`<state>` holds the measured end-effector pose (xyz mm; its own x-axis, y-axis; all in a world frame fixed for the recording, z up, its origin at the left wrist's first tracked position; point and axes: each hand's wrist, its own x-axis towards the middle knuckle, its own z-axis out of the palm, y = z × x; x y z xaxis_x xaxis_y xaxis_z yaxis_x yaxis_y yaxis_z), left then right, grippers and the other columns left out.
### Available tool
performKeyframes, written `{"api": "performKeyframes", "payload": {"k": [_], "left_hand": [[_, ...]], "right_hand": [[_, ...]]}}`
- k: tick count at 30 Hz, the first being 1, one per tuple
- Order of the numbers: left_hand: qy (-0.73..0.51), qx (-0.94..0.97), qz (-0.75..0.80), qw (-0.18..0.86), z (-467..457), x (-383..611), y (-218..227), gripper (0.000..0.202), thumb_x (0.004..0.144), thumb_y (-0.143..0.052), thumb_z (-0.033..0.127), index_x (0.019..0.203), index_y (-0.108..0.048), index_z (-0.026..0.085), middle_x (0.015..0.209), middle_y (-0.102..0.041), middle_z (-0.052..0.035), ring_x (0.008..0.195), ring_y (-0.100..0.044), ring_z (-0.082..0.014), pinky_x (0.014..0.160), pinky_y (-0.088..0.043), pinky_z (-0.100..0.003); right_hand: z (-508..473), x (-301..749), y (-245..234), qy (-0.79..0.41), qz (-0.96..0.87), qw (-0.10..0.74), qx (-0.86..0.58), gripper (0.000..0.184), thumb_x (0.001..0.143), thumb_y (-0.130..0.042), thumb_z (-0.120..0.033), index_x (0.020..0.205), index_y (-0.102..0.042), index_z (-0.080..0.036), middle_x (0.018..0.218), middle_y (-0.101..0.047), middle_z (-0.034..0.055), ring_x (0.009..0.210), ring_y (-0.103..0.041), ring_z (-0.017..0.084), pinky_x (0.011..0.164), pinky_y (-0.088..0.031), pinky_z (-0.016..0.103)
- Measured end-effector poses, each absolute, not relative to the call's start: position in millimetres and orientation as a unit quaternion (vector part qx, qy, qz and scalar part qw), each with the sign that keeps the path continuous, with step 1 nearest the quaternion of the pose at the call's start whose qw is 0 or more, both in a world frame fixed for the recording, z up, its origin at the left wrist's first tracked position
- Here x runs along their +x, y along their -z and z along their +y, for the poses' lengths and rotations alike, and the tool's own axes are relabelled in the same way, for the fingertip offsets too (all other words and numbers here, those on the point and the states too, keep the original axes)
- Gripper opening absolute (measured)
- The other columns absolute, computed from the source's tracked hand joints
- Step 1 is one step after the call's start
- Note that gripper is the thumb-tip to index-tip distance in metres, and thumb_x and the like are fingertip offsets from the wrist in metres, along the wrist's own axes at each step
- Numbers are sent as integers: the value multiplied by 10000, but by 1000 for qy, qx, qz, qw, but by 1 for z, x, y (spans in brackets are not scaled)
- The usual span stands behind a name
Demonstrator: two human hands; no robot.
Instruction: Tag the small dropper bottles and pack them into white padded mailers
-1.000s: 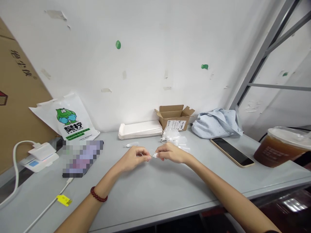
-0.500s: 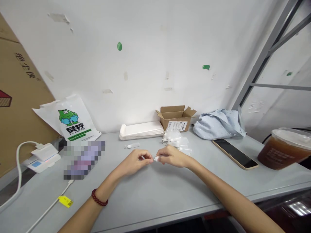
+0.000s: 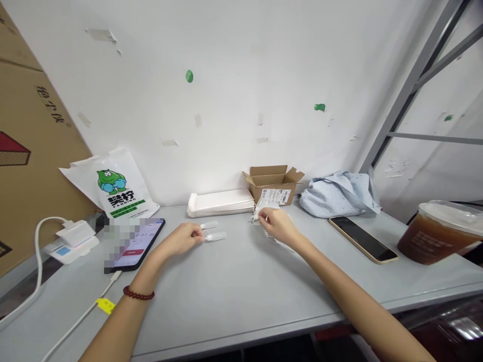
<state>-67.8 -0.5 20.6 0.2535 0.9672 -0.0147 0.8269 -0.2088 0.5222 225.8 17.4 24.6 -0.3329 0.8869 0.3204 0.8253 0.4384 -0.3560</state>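
Note:
My left hand (image 3: 182, 240) lies on the grey table (image 3: 241, 291), fingers curled, its fingertips on the end of a small clear packet (image 3: 215, 236). A second like packet (image 3: 209, 225) lies just behind it. My right hand (image 3: 274, 224) has reached to a heap of small clear bags (image 3: 264, 207) in front of the open cardboard box (image 3: 272, 182) and its fingers pinch at one of them. A red bead bracelet (image 3: 138, 293) is on my left wrist.
A stack of white paper sleeves (image 3: 221, 202) lies by the wall. A phone (image 3: 132, 244) on a white cable sits at the left, another phone (image 3: 363, 239) at the right. A lidded drink cup (image 3: 437, 231), blue cloth (image 3: 337, 193), printed bag (image 3: 115, 186) and large carton (image 3: 26, 151) surround the space.
My hands were together at the table's middle, pinching a small white piece. They have parted: the left moved left and set a packet down, the right reached back to the bags.

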Motion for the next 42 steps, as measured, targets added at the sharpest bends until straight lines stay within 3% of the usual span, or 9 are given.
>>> {"api": "performKeyframes", "payload": {"k": [8,17,26,31,37,42], "left_hand": [[-120,737,657,107,12,-82,-6,150,756,-465,251,684,-577,181,718,-654,-65,693,-589,-216,602,-359,-264],[-107,723,679,74,14,-73,-3,164,823,-451,257,765,-587,184,845,-685,-89,805,-617,-232,631,-365,-268],[-111,711,692,54,17,-68,0,216,850,-416,290,821,-605,191,869,-691,-88,846,-629,-248,634,-378,-274],[-122,704,698,48,17,-66,2,223,839,-437,285,956,-594,176,901,-689,-89,880,-624,-253,665,-406,-288],[-149,688,709,23,9,-58,2,361,826,-459,276,1153,-507,132,1032,-638,-142,1009,-570,-294,768,-435,-345],[-230,702,674,1,3,-39,3,357,835,-427,252,1157,-506,118,1052,-604,-148,1025,-540,-297,834,-433,-386]], "right_hand": [[36,242,-16,63,-839,204,-500,261,842,-469,-86,1059,-608,-125,1085,-608,117,1022,-494,250,846,-378,332],[41,246,-11,85,-829,169,-527,329,882,-463,-172,1203,-536,-169,1260,-539,101,1133,-453,281,871,-378,392],[47,254,-11,47,-806,180,-562,354,859,-493,-200,1208,-527,-152,1188,-556,140,1083,-495,279,865,-386,377],[51,257,-10,30,-801,195,-566,338,852,-487,-153,1185,-543,-143,1164,-578,135,1060,-511,268,863,-391,364],[55,260,-7,27,-800,210,-561,315,837,-479,-82,1121,-574,-179,1091,-613,110,1034,-522,251,822,-396,344],[55,259,-8,35,-794,235,-560,267,851,-461,-94,1071,-586,-181,1044,-600,119,997,-512,267,797,-404,367]]}}
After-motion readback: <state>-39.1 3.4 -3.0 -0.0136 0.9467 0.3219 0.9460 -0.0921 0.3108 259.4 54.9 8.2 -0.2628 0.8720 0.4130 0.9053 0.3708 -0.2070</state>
